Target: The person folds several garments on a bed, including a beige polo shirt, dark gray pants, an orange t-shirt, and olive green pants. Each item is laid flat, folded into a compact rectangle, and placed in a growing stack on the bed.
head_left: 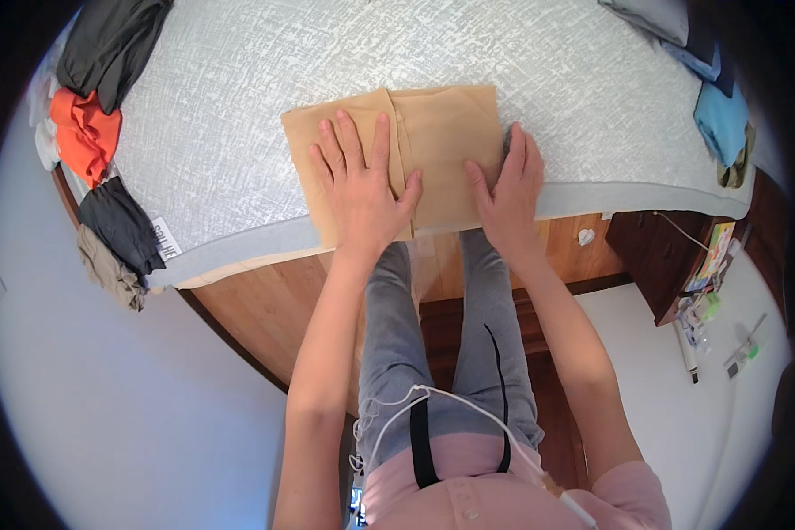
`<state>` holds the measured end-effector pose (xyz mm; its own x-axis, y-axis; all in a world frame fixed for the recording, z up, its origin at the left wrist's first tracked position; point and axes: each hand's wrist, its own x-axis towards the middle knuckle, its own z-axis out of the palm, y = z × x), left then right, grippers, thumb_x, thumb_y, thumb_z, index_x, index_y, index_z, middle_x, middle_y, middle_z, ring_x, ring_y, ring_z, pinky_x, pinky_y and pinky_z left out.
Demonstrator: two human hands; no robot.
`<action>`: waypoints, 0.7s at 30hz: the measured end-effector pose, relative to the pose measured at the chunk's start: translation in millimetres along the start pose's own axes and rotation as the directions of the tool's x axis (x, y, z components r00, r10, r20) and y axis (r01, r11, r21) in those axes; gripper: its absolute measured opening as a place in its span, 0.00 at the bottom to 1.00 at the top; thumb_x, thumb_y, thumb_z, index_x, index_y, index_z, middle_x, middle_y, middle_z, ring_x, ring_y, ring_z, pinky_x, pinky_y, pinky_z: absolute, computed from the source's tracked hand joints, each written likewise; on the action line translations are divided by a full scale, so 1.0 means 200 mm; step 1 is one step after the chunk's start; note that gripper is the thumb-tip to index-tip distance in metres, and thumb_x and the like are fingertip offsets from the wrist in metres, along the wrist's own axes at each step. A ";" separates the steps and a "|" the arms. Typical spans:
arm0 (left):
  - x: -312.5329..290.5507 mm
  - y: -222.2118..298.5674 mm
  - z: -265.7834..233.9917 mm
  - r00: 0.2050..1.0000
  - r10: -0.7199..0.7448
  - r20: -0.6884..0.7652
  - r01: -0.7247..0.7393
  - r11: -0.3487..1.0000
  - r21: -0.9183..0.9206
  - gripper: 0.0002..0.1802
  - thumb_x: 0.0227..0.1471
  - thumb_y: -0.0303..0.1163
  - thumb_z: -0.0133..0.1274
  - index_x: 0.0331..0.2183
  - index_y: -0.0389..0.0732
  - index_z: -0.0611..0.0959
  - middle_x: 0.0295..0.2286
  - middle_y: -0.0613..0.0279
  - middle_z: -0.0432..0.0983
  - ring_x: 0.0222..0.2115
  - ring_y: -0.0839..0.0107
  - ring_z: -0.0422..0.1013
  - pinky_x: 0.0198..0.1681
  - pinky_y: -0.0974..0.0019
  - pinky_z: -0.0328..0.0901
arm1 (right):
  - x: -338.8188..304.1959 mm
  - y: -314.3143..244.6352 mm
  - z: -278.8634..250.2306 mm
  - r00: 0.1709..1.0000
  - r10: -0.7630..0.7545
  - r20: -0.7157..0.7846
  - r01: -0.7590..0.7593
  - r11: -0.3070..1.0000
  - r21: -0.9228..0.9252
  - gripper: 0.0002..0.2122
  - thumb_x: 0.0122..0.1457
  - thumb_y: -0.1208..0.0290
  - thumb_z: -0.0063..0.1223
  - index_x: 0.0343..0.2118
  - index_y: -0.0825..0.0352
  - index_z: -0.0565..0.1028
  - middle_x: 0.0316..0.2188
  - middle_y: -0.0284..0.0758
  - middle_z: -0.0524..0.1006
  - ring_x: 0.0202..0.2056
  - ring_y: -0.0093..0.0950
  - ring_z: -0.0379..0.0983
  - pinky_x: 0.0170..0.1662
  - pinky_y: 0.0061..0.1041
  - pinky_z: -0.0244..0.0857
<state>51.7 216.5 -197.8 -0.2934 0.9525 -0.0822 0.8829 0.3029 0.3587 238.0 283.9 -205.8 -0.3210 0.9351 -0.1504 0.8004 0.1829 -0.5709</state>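
Note:
A tan folded garment lies flat on the pale grey mattress, near its front edge. My left hand presses flat on the garment's left half, fingers spread. The fingers of my right hand rest on the garment's right edge, and its palm lies over the mattress rim. Neither hand grips anything.
Dark grey, orange, charcoal and khaki clothes lie piled along the mattress's left side. Blue and grey clothes sit at the right corner. A wooden bed frame and a dark nightstand stand below.

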 end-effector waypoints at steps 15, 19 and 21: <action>-0.01 0.09 0.15 0.997 -0.060 -0.057 0.057 0.997 -0.057 0.33 0.60 0.33 0.50 0.66 0.51 0.66 0.67 0.44 0.50 0.68 0.40 0.46 0.68 0.38 0.42 | 0.21 -0.08 -0.16 0.736 0.242 0.632 -0.660 0.465 0.591 0.28 0.52 0.64 0.69 0.52 0.73 0.72 0.45 0.39 0.80 0.42 0.27 0.78 0.44 0.27 0.73; 0.00 0.11 0.16 0.997 -0.052 -0.054 0.052 0.999 -0.002 0.33 0.60 0.30 0.51 0.66 0.50 0.67 0.68 0.45 0.50 0.68 0.41 0.46 0.68 0.38 0.41 | 0.19 -0.11 -0.16 0.715 0.225 0.663 -0.691 0.372 0.620 0.26 0.53 0.67 0.68 0.53 0.72 0.72 0.45 0.37 0.79 0.43 0.25 0.77 0.47 0.26 0.72; 0.00 0.11 0.16 0.996 -0.048 -0.071 0.051 0.998 0.040 0.33 0.59 0.29 0.52 0.65 0.50 0.68 0.68 0.46 0.50 0.68 0.42 0.46 0.68 0.38 0.40 | 0.17 -0.13 -0.16 0.735 0.206 0.646 -0.671 0.354 0.651 0.26 0.54 0.68 0.67 0.54 0.72 0.72 0.46 0.37 0.79 0.44 0.24 0.76 0.48 0.26 0.71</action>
<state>81.8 224.1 -219.6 -0.3609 0.9320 -0.0330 0.8809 0.3523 0.3162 222.6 320.8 -171.0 -0.3982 0.5289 -0.7494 0.1688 -0.7608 -0.6266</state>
